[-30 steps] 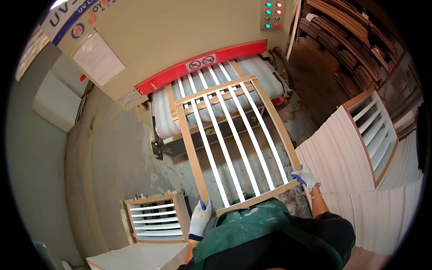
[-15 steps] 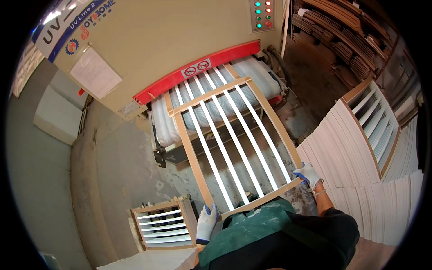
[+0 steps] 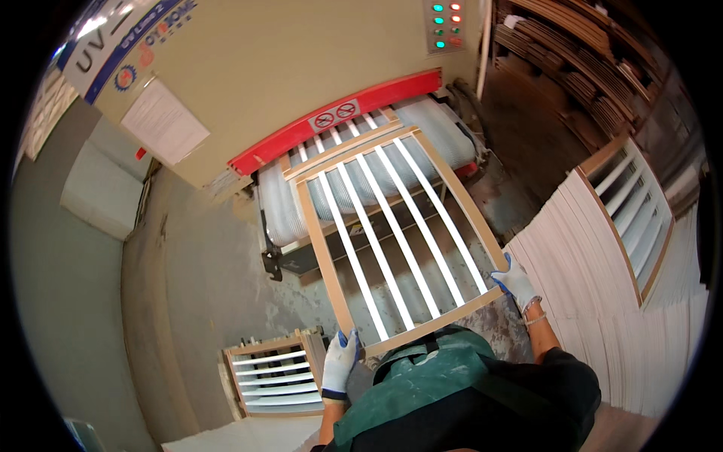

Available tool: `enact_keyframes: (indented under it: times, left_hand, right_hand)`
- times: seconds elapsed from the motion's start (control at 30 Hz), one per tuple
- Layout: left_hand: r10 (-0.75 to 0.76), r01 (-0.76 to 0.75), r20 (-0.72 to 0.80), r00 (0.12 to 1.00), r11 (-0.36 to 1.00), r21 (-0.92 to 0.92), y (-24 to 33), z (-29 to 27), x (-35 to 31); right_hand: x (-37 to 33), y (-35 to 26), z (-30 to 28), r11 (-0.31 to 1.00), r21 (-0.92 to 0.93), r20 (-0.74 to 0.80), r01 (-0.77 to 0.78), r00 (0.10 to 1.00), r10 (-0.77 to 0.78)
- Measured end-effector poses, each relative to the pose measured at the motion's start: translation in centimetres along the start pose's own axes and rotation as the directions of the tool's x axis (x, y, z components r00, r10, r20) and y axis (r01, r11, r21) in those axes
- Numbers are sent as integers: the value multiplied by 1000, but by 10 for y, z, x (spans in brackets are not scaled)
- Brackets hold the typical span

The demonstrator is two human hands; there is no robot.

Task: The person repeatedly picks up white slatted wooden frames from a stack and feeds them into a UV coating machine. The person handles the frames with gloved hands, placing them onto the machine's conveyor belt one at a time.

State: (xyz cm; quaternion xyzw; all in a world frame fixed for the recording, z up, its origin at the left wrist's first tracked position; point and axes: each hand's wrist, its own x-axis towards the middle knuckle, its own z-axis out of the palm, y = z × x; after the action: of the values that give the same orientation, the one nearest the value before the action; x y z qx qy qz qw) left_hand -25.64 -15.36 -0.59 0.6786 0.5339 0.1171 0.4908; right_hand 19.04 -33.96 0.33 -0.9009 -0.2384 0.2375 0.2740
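A wooden frame with white slats [image 3: 399,236] slopes away from my body, its far rail over a mesh conveyor belt [image 3: 282,215]. My left hand [image 3: 341,364], in a white glove with blue fingertips, is closed on its near left corner. At the near right corner my right hand [image 3: 517,283], gloved alike, grips the rail with its fingers round the edge. Just beyond the far rail, a second slatted frame [image 3: 331,157] lies on the belt. Its far part is hidden under the machine's red guard bar [image 3: 263,151].
A tall stack of white-edged frames [image 3: 572,248] stands close on the right, and another stack of slatted frames [image 3: 275,373] sits low on the left. The beige machine [image 3: 294,68] carries a lit button panel [image 3: 446,26]. Flat brown boards [image 3: 561,53] fill racks at the back right.
The second frame has slid farther under the red bar, and a gap now shows between it and the held frame. My right hand's fingers have shifted at their corner. The camera view has moved slightly.
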Motion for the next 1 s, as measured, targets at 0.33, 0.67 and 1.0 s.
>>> enact_keyframes:
  times: [0.33, 0.67, 1.0]
  left_hand:
    - [49, -51, -20, 999, 993, -104, -7, -12, 39]
    - [132, -141, -53, 990, 868, -475, -23, 2, 55]
    - [-33, 16, -12, 999, 726, -687, -51, 16, 41]
  right_hand:
    - [6, -52, 0, 913, -240, -30, 330, 937, -347]
    - [60, -62, 19, 894, -196, -72, 404, 903, -424]
    - [106, -86, 30, 865, -156, -114, 477, 861, -495]
